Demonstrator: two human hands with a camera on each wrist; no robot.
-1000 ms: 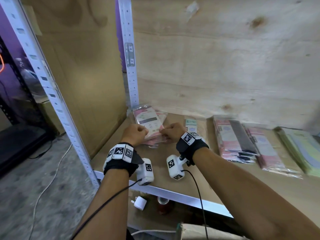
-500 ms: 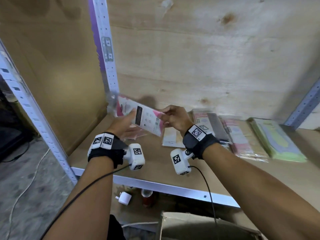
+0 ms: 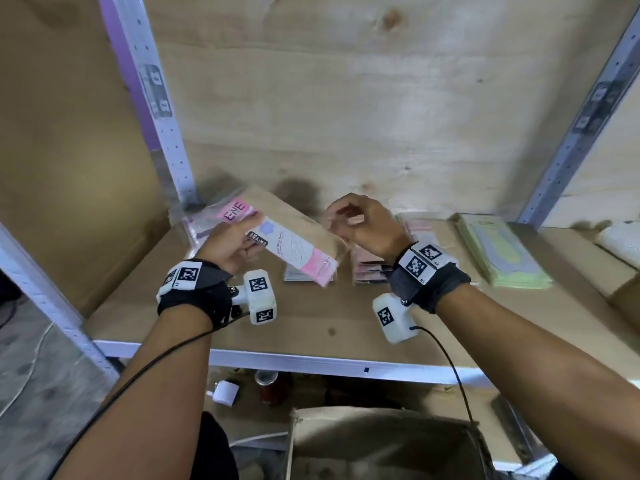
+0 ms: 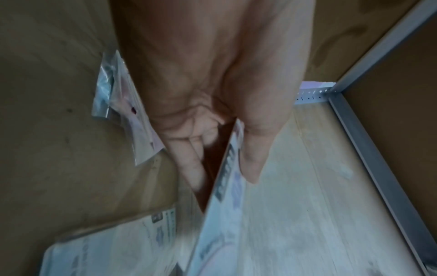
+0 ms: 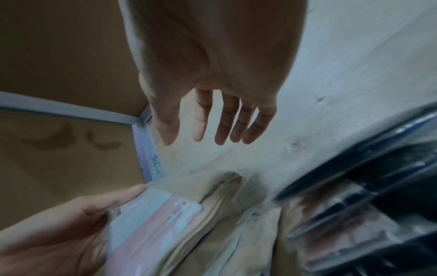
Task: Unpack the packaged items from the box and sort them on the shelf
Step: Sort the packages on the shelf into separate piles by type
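Note:
My left hand [image 3: 235, 244] holds a pink-and-white packet [image 3: 294, 244] with tan contents, thumb on top and fingers beneath, tilted in the air above the shelf board [image 3: 311, 323]. In the left wrist view the thumb [image 4: 253, 149] presses on the packet [image 4: 227, 214]. My right hand [image 3: 360, 223] hovers just past the packet's right end and holds nothing. The right wrist view shows its fingers [image 5: 222, 123] hanging relaxed, with the packet [image 5: 165, 224] below them. An open cardboard box [image 3: 381, 445] sits below the shelf's front edge.
Piles lie along the back of the shelf: pink packets [image 3: 201, 223] at the left, a white pile [image 3: 298, 275], a pink-and-black pile [image 3: 370, 268] and a green pile [image 3: 502, 251]. Metal uprights [image 3: 156, 116] [image 3: 581, 133] flank the bay. A white plug [image 3: 225, 393] and a can [image 3: 266, 382] sit below.
Both hands lifted the packet off the left pile and swung it right. The right hand has since let go, and the left hand holds it alone.

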